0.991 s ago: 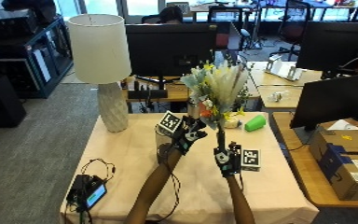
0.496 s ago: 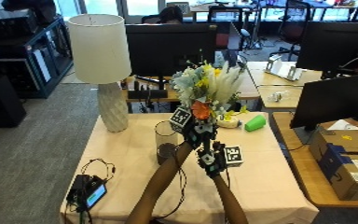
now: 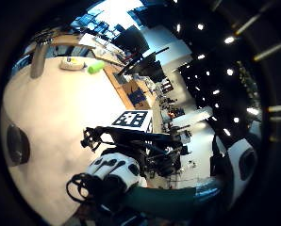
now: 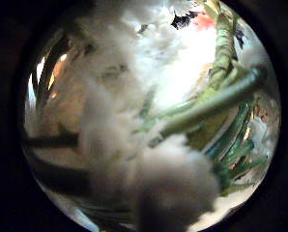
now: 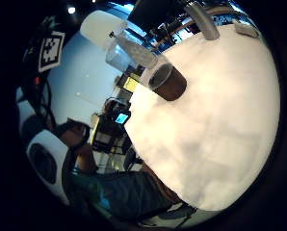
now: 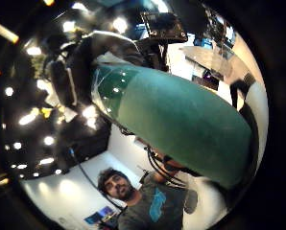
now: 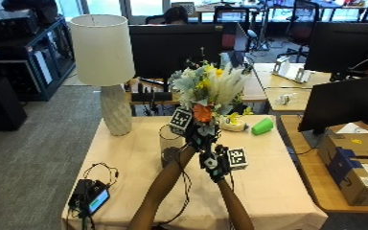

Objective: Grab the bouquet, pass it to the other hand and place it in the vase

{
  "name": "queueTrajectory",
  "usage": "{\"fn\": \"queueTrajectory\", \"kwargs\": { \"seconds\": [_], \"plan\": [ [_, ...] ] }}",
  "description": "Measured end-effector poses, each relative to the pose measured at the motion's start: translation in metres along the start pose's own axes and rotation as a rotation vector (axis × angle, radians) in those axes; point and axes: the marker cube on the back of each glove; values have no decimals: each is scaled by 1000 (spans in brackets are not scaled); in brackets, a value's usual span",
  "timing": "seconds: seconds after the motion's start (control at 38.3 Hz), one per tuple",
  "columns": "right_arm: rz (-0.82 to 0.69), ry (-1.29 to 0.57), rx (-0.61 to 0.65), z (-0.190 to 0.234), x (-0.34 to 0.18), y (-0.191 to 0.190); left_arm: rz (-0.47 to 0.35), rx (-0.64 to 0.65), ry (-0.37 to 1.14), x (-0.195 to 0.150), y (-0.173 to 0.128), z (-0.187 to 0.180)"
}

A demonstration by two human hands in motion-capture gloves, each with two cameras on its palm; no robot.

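Both hands meet mid-bench, raised above it — the left hand [image 7: 195,135] curls round the bouquet [image 7: 206,94] stems, upright, and the right hand [image 7: 214,162] grips the stems just below. The vase [image 7: 168,143] stands beside them, near the lamp [image 7: 105,67]; bare bench [image 7: 270,167] lies toward the right edge.

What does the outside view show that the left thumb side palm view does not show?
Only the outside view shows the table, the lamp, the vase, a green cup lying behind it, and both hands, left hand and right hand, at the stems. Only the thumb side view shows the green stems and fluffy white heads from very near. Both show the bouquet.
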Motion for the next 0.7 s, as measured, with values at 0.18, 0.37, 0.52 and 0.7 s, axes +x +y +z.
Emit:
{"fn": "queueTrajectory", "kwargs": {
  "seconds": [0.18,0.37,0.52,0.7],
  "plan": [
    [-9,82,-14,-36,9,24,65,68,-57,36,-5,-33],
    [138,94,139,-100,38,65,249,199,-276,89,-8,-94],
    [197,155,241,-151,67,98,160,330,-195,119,-2,-143],
    [234,196,322,-179,72,119,170,452,-202,127,-4,-194]
  ]
}}
